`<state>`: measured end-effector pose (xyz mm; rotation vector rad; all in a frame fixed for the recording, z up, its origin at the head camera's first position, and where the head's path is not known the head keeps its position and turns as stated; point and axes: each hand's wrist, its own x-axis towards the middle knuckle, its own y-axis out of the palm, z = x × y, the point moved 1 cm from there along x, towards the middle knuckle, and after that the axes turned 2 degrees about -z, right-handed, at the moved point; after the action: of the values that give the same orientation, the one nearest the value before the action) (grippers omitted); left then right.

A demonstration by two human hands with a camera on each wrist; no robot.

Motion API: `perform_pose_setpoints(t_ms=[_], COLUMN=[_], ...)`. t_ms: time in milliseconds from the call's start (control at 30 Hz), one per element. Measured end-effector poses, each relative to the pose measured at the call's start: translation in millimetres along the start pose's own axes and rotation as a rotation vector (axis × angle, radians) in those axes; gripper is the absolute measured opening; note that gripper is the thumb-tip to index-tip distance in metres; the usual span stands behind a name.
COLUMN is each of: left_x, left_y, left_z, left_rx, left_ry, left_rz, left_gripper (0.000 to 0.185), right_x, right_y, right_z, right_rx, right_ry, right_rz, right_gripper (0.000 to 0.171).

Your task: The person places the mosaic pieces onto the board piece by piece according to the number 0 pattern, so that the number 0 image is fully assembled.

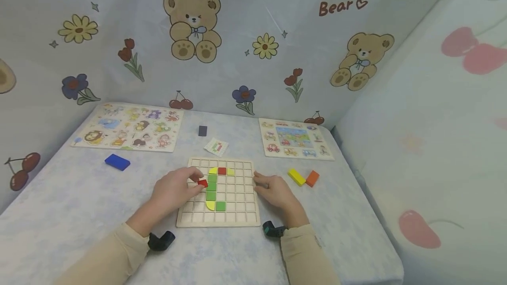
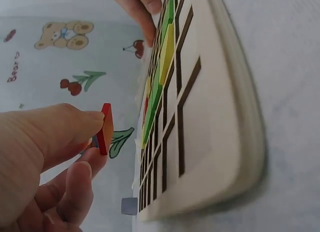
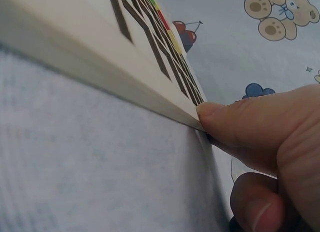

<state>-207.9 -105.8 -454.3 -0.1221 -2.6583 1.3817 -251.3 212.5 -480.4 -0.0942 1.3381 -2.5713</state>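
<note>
My left hand (image 1: 170, 190) pinches a small red tile (image 1: 203, 183) between thumb and fingers, over the left part of a wooden grid board (image 1: 237, 220). In the left wrist view the red tile (image 2: 104, 134) is tilted on edge, raised off the board. Green tiles (image 1: 211, 187) form a column on the grid, with a yellow rounded tile (image 1: 210, 205) at its foot and another green one beside that. Along the top row lie a red square (image 1: 222, 171) and yellow rounded pieces. My right hand (image 1: 279, 191) grips the board's right edge, thumb (image 3: 215, 114) on the rim.
Behind the board lie a small pattern card (image 1: 217, 147) and a dark block (image 1: 203, 131). Picture puzzles stand back left (image 1: 130, 127) and back right (image 1: 296, 139). A blue block (image 1: 117, 162) is at left; yellow (image 1: 296, 177) and orange blocks (image 1: 312, 178) are at right.
</note>
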Motion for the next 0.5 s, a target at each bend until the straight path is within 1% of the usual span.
perform_pose_setpoints(t_ms=[100,200,333,500], left_x=[6.3,15.7,33.7,55.8], left_y=[5.9,9.7,15.0,27.4], left_z=[-10.2,-18.2,-28.1,-39.8], left_rx=[0.011,0.034,0.064,0.093], left_ry=[0.028,0.053,0.103,0.145], left_rz=[0.033,0.057,0.086,0.143], left_gripper=[0.033,0.031,0.025,0.017], right_x=[-2.6,-2.4,-1.9,-1.9], right_y=[-1.1,-1.3,-1.7,-1.8], right_z=[-2.4,-2.9,-2.3,-3.2], right_rx=[0.002,0.004,0.018,0.02], right_ry=[-0.007,-0.022,-0.012,-0.004], right_rz=[-0.002,-0.001,0.002,0.011], right_gripper=[0.04,0.04,0.04,0.04])
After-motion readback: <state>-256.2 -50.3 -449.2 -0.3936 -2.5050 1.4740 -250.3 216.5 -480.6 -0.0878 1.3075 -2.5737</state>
